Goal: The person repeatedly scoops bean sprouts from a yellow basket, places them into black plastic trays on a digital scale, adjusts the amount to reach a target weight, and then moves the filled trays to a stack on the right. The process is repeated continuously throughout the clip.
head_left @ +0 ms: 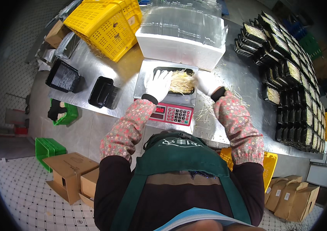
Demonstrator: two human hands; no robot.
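A black plastic tray point(176, 93) of pale yellowish sprouts point(181, 81) sits on the steel pan of a red-framed digital scale point(174, 114). My left hand point(159, 84), in a white glove, lies over the tray's left end with its fingers stretched out. My right hand point(206, 82), also white-gloved, is at the tray's right end; its fingers are smeared by motion, and whether it holds anything is hidden. Loose sprouts point(206, 111) are strewn on the steel table right of the scale.
Beyond the scale stands a white foam box point(181, 48), beside a tilted yellow crate point(107, 29). Black trays point(102, 92) lie at the left of the steel table point(233, 73). Many filled trays point(294, 84) are stacked at the right. Cardboard boxes point(71, 173) stand on the floor.
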